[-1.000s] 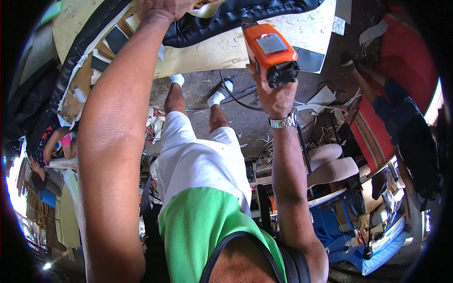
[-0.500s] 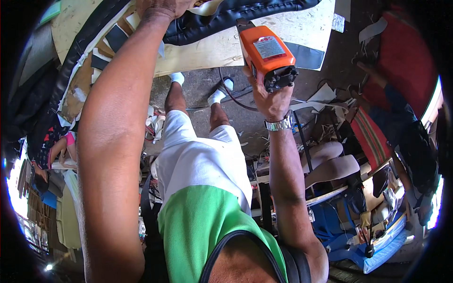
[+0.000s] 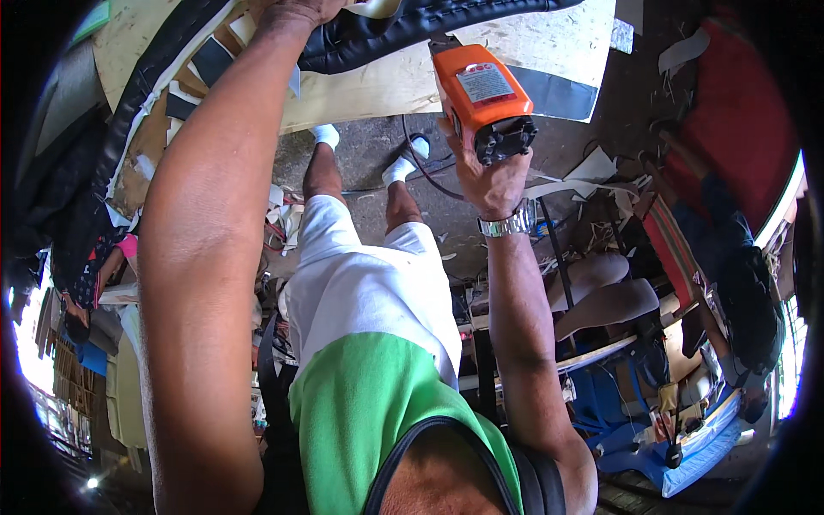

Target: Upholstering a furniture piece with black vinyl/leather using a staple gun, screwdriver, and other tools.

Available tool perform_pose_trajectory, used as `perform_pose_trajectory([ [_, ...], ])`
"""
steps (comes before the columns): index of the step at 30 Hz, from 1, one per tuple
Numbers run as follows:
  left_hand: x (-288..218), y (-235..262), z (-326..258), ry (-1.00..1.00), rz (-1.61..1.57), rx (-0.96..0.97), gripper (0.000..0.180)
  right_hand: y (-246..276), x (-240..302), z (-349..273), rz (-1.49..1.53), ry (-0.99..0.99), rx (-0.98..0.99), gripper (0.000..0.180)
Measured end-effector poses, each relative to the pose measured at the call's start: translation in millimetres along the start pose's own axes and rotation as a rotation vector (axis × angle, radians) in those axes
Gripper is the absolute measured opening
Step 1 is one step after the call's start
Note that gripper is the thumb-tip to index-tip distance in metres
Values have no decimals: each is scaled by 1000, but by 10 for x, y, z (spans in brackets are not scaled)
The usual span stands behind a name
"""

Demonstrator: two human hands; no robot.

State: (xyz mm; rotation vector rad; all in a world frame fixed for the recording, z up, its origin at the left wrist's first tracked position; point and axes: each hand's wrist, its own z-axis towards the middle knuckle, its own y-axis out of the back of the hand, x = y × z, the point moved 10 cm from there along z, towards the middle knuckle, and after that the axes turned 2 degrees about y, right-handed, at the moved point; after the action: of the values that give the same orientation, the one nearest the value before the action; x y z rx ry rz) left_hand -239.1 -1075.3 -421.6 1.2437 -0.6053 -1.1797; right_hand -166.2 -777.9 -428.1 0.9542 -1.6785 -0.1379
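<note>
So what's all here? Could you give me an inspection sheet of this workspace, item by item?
Surface: pale wooden panel, tilted, above a grey concrete floor.
Job's things: orange power tool, nose against the black padded cover on the panel.
Clutter: paper and fabric scraps on the floor, red cushion.
Grippers: left hand presses the cover; right hand grips the tool.
Cables: black cord looping on the floor.
Surroundings: crowded workshop, another person's legs at right.
</note>
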Motion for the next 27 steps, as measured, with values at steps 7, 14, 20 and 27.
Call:
perform_pose_trajectory([
  [7,-22,-20,-42,-43,-9,-78,52,-190,37,120,-31,47,22,35],
  [14,32,-13,-53,-22,13,-52,53,-154,113,-28,-55,98,4,36],
  [20,37,-30,-41,-15,8,-45,53,-195,196,25,-46,60,15,35],
  [27,169,11,35,12,-37,16,53,-328,134,3,-61,83,-23,25],
])
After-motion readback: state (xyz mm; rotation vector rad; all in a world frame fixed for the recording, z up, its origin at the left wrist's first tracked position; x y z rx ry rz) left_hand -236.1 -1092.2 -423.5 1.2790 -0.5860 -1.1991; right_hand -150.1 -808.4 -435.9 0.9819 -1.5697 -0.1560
